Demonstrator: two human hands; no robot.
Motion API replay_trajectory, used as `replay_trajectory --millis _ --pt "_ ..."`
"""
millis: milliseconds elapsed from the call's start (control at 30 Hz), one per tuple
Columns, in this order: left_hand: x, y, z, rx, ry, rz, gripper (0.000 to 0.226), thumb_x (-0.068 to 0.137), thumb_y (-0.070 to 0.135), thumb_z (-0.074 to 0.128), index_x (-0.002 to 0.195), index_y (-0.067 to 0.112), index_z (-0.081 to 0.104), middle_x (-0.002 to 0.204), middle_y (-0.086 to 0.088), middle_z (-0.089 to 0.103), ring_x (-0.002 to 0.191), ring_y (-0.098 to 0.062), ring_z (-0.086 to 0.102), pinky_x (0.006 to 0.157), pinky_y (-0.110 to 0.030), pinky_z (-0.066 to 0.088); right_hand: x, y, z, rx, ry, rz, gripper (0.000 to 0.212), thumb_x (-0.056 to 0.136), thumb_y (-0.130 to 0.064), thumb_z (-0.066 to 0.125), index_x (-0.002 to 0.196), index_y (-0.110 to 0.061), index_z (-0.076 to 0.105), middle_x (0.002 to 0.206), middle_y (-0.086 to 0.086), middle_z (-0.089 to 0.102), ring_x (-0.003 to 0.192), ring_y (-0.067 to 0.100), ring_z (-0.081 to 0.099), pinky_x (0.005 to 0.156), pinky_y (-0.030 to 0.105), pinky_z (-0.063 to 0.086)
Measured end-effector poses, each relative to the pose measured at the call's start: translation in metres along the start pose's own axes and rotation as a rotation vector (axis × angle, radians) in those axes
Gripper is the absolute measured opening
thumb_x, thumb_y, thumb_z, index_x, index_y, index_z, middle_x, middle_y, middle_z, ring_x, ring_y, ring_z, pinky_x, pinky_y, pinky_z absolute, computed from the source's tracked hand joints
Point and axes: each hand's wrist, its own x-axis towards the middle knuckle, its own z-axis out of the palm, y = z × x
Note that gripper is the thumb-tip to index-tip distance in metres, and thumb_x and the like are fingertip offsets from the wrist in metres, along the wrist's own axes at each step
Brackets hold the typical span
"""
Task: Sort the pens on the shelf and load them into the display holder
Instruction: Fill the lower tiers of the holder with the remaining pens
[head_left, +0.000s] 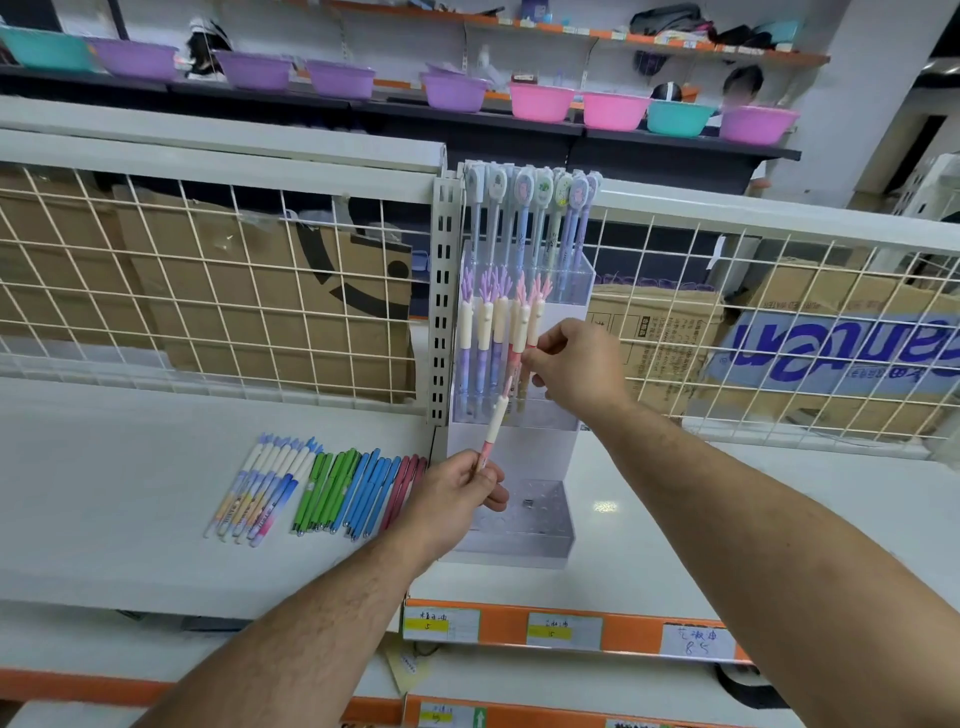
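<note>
A clear tiered display holder (519, 525) stands on the white shelf. Its top tier holds several tall pens with cartoon caps (530, 218); the middle tier holds several cream pens with coral-shaped tops (493, 322). My right hand (576, 364) pinches a pink coral-topped pen (532, 332) standing in the middle tier. My left hand (457, 493) holds another pink coral-topped pen (496, 421) by its lower end, tilted up toward the holder. On the shelf to the left lie rows of gradient pens (260, 488), green pens (324, 488), blue pens (366, 491) and dark red pens (408, 478).
A white wire grid (208, 291) backs the shelf, with cardboard boxes (249, 322) behind it. A slotted metal upright (444, 291) stands just left of the holder. Orange price-label strips (566, 631) run along the shelf's front edge. Coloured plastic bowls (540, 101) line a higher shelf.
</note>
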Motion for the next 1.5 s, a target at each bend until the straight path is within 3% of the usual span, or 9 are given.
replay_trajectory --millis 167,333,400,600,767,867,1133,1233,1500 --pt "0.0 0.002 0.001 -0.04 0.015 0.004 0.019 0.102 0.025 0.048 0.096 0.024 0.067 0.087 0.006 0.076 0.086 -0.008 0.072 0.089 -0.038 0.049 -0.022 0.012 -0.002 0.032 0.013 0.025 0.01 0.087 -0.015 0.069 0.078 -0.015 0.066 0.074 0.002 0.07 0.073 0.024 0.072 0.062 0.042 0.061" --pt "-0.002 0.014 0.007 -0.1 0.055 0.031 0.017 0.101 0.025 0.053 0.095 0.023 0.069 0.083 0.001 0.076 0.08 -0.015 0.074 0.081 -0.036 0.053 -0.051 0.02 -0.003 0.164 -0.33 0.01 0.01 0.084 -0.014 0.078 0.082 -0.009 0.069 0.07 0.008 0.07 0.056 0.013 0.065 0.046 0.029 0.05" --pt "-0.004 0.02 0.011 -0.066 0.074 0.051 0.016 0.1 0.029 0.056 0.095 0.028 0.07 0.082 0.001 0.076 0.079 -0.013 0.073 0.081 -0.037 0.056 -0.058 0.022 0.0 0.12 -0.371 -0.036 0.017 0.083 -0.019 0.082 0.081 -0.01 0.068 0.068 0.007 0.07 0.057 0.012 0.066 0.046 0.025 0.049" --pt "-0.001 0.029 0.019 0.061 0.096 0.113 0.006 0.094 0.035 0.065 0.093 0.032 0.07 0.081 0.009 0.074 0.076 -0.005 0.071 0.071 -0.026 0.055 -0.06 0.018 -0.001 0.134 -0.25 -0.062 0.02 0.088 -0.015 0.077 0.075 -0.008 0.063 0.062 0.004 0.067 0.064 0.029 0.07 0.051 0.032 0.053" --pt "0.001 0.015 0.006 0.715 0.082 0.19 0.022 0.089 0.033 0.069 0.109 0.024 0.069 0.108 0.006 0.066 0.097 -0.012 0.06 0.08 -0.026 0.05 -0.039 0.001 -0.03 0.207 -0.101 -0.06 0.011 0.095 -0.015 0.069 0.085 -0.009 0.068 0.076 0.005 0.072 0.07 0.018 0.071 0.062 0.042 0.059" --pt "0.0 0.01 0.002 0.901 0.024 0.164 0.025 0.09 0.034 0.065 0.112 0.021 0.069 0.112 0.0 0.062 0.105 -0.018 0.054 0.086 -0.032 0.049 -0.025 -0.006 -0.043 0.183 -0.012 -0.092 0.009 0.097 -0.018 0.065 0.089 -0.017 0.069 0.081 0.002 0.072 0.077 0.019 0.071 0.065 0.037 0.06" --pt "0.001 0.012 0.004 0.998 -0.02 0.159 0.027 0.094 0.036 0.059 0.116 0.022 0.066 0.115 0.001 0.059 0.109 -0.019 0.051 0.088 -0.033 0.048 -0.013 -0.011 -0.033 0.051 0.037 -0.155 0.013 0.1 -0.022 0.059 0.089 -0.024 0.067 0.08 -0.002 0.07 0.079 0.016 0.07 0.072 0.04 0.06" --pt "0.0 0.011 0.004 1.004 -0.02 0.165 0.026 0.095 0.036 0.057 0.116 0.022 0.065 0.115 0.001 0.058 0.11 -0.019 0.051 0.087 -0.033 0.048 -0.011 -0.011 -0.029 0.021 0.045 -0.152 0.014 0.099 -0.023 0.06 0.091 -0.017 0.07 0.082 0.0 0.07 0.082 0.02 0.069 0.076 0.04 0.059" --pt "0.003 0.009 0.005 1.013 -0.012 0.18 0.025 0.095 0.035 0.058 0.116 0.022 0.064 0.115 0.001 0.057 0.11 -0.018 0.049 0.085 -0.031 0.046 -0.013 -0.005 -0.015 -0.13 -0.049 -0.083 0.02 0.096 -0.027 0.067 0.081 -0.014 0.065 0.077 0.004 0.069 0.076 0.025 0.071 0.068 0.042 0.061"
